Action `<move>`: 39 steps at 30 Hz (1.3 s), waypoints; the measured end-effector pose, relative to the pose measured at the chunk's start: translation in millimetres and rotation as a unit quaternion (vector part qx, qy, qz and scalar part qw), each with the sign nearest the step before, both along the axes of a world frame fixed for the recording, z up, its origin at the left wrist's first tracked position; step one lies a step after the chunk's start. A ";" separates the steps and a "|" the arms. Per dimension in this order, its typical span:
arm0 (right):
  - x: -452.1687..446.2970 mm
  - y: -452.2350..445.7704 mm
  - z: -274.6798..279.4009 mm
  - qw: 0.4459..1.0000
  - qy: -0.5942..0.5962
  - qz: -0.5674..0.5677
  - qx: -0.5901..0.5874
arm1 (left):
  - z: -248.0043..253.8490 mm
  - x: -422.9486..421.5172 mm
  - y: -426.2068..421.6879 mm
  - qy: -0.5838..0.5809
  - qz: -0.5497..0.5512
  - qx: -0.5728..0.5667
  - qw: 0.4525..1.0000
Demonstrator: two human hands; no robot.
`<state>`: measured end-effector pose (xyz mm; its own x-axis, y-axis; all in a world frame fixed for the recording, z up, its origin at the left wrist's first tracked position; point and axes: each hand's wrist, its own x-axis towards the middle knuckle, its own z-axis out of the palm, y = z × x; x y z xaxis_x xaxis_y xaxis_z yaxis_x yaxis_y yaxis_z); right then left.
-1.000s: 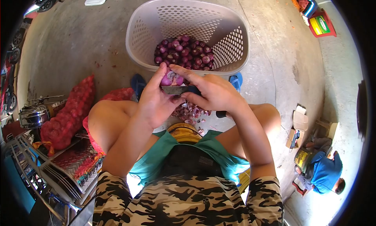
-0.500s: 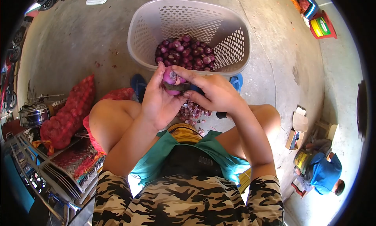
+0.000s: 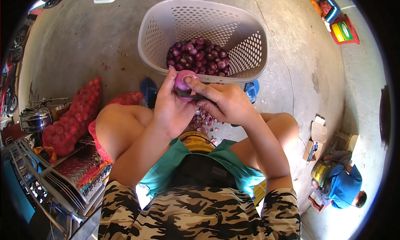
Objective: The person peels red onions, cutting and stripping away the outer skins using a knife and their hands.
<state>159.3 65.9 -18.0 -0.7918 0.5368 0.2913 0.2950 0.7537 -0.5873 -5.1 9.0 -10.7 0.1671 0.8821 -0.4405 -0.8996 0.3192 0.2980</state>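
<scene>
Close to the near rim of the basket, my left hand [image 3: 168, 109] is wrapped around a purple-red onion [image 3: 181, 79]. My right hand [image 3: 233, 102] grips a knife whose dark blade [image 3: 186, 93] lies across the onion. The right thumb presses on the onion's surface; most of the knife handle is hidden in the palm. Just beyond both hands stands a grey perforated plastic basket [image 3: 148, 40], with many peeled red onions [image 3: 199, 59] at its bottom. Loose onion skins [image 3: 203, 121] lie on the floor beneath the hands.
Red mesh sacks of onions [image 3: 73, 119] lean at the left beside a metal frame [image 3: 62, 190]. Blue slippers [image 3: 148, 90] flank the basket. At right are an open cardboard box [image 3: 317, 136] and a seated person in blue [image 3: 343, 186]. A red container [image 3: 345, 29] stands far right.
My right thumb has shifted over the top of the onion, and the knife has moved slightly with it. The left hand still holds the onion in nearly the same place.
</scene>
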 end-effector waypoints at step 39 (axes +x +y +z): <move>24.3 -3.1 17.7 0.944 -0.277 -0.138 -0.114 | 35.1 -166.5 -157.0 0.732 0.102 -0.095 0.667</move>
